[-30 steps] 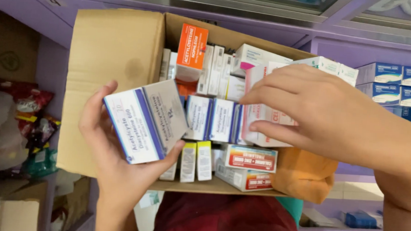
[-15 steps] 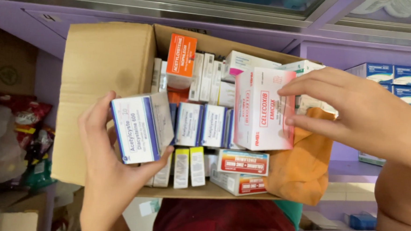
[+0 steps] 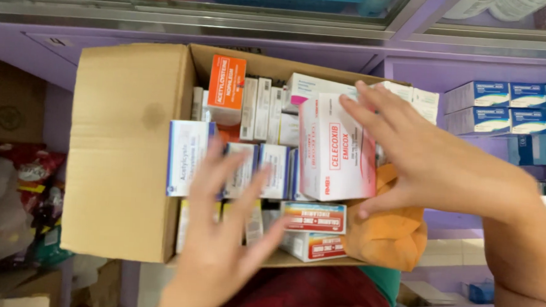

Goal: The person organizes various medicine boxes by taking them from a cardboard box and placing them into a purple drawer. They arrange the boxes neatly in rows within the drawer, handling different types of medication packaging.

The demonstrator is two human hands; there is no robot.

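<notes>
An open cardboard carton [image 3: 123, 158] rests on my lap, packed with several small medicine boxes standing on end. My right hand [image 3: 437, 165] grips a large white box with red print [image 3: 335, 150], fingers across its top edge and thumb under its lower corner, holding it over the carton's right half. My left hand [image 3: 225, 232] is blurred, its fingers spread and holding nothing, hovering over the lower rows of boxes. A white box with blue stripes [image 3: 185, 158] stands at the carton's left side, just above the left fingertips. An orange box [image 3: 225, 85] sticks up at the back.
An orange bag [image 3: 387, 237] bulges at the carton's right edge. Purple shelves on the right hold blue-and-white boxes [image 3: 505, 109]. Crumpled packets and bags [image 3: 25, 184] lie at the left. A glass counter edge [image 3: 230, 20] runs above the carton.
My left hand let go of the blue-striped box, which now stands in the carton, and spread its fingers. My right hand lifted the white-and-red box up and leftward.
</notes>
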